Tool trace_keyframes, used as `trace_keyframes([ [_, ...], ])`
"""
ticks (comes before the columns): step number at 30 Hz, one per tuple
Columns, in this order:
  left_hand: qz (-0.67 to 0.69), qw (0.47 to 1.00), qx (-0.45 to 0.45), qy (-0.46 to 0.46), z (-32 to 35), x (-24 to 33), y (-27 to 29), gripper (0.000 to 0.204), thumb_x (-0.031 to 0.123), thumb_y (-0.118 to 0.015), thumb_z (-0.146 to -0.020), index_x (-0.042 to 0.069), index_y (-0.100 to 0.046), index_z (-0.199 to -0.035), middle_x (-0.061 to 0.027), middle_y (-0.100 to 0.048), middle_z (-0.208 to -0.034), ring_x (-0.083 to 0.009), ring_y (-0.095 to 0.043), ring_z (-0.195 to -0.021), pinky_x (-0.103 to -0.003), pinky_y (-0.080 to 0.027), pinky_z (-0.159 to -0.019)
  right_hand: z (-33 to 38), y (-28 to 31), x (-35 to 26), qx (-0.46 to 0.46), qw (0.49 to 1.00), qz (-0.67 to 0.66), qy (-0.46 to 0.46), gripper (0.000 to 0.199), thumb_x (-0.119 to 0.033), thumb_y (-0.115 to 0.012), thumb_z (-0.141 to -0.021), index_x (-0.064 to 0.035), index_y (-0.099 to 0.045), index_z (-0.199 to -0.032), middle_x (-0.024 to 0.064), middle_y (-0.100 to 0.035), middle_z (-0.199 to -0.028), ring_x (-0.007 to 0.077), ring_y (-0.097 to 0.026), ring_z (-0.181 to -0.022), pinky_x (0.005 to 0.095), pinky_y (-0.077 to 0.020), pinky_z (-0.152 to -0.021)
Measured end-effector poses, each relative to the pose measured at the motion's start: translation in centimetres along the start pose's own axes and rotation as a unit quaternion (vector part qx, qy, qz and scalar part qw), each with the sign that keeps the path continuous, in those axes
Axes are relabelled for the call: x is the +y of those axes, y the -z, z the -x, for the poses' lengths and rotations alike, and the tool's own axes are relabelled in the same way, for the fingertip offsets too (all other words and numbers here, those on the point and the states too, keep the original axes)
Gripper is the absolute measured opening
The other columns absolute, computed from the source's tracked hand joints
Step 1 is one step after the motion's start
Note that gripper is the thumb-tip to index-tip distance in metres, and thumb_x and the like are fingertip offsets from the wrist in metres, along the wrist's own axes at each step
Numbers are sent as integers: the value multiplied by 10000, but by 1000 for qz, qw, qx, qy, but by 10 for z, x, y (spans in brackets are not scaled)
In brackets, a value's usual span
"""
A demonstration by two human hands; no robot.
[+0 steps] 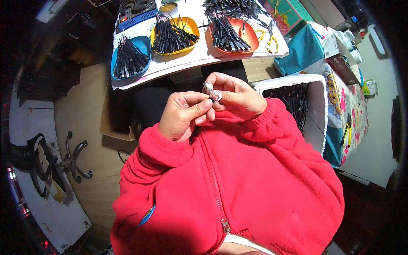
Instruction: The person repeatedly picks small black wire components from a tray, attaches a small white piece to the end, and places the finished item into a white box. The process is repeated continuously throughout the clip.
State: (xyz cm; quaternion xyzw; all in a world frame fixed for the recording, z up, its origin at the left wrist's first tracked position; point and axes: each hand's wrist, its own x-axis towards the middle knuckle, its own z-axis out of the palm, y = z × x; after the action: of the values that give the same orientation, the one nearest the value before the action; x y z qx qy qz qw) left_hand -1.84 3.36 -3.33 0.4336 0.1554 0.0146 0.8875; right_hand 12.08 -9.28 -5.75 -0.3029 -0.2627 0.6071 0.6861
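Observation:
In front of my red jacket, my left hand [182, 114] and my right hand [241, 97] meet at chest height. Between their fingertips is a small bunch of wire ends [216, 96], with coppery and whitish tips; its fine detail is too small to make out. My left thumb and forefinger pinch it from the left, while my right thumb and fingers close on it from the other side. A whitish wrap [208, 86] shows at a right fingertip. Beyond the hands, short black cables lie bunched in a blue tray [147, 42], a yellow tray [194, 26] and an orange tray [254, 41].
The trays stand on a white table [182, 63], with yellow-handled scissors [272, 41] at its right and a blue device [138, 20] at its far left. A white foam box [319, 95] of black cables stands beside my right arm. A cardboard box [111, 123] sits left.

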Motion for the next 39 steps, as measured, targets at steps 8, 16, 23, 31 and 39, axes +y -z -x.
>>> trace_keyframes([
  [8,-66,997,-6,-48,2,1,6,124,58,-595,-888,-44,-665,-897,-71,-624,-685,-43,-432,-493,-165,-320,-455,-1,-6,-20,104,903,405,104,340,-346,-437,-992,-42,-518,-861,-18,-475,-704,63,-426,-626,220,-339,-548],
  [16,-138,989,4,-49,10,3,0,145,97,-599,-886,-29,-670,-884,-40,-591,-632,-30,-431,-491,-168,-255,-437,7,-27,-15,124,722,647,209,194,-147,-576,-894,-15,-511,-768,123,-483,-621,276,-493,-554,345,-395,-508],
  [23,-83,996,-20,-8,17,15,0,133,57,-598,-877,-50,-674,-859,-26,-584,-640,-32,-441,-507,-163,-288,-456,24,-9,-45,153,732,625,226,155,-148,-622,-878,-27,-606,-973,108,-589,-779,197,-591,-707,300,-480,-645],
  [31,-37,993,-79,81,6,22,1,143,84,-618,-876,-50,-667,-868,-24,-556,-624,-51,-430,-502,-177,-269,-441,22,-26,-53,-11,647,686,331,276,-28,-702,-709,-29,-638,-977,105,-594,-929,242,-588,-809,308,-485,-678],
  [39,-393,903,-11,-173,11,17,-15,95,38,-621,-851,-52,-652,-852,-44,-572,-621,-113,-556,-555,-234,-426,-495,28,-22,-38,35,747,613,255,145,-79,-649,-801,-9,-562,-892,87,-544,-809,204,-535,-741,295,-449,-648],
])
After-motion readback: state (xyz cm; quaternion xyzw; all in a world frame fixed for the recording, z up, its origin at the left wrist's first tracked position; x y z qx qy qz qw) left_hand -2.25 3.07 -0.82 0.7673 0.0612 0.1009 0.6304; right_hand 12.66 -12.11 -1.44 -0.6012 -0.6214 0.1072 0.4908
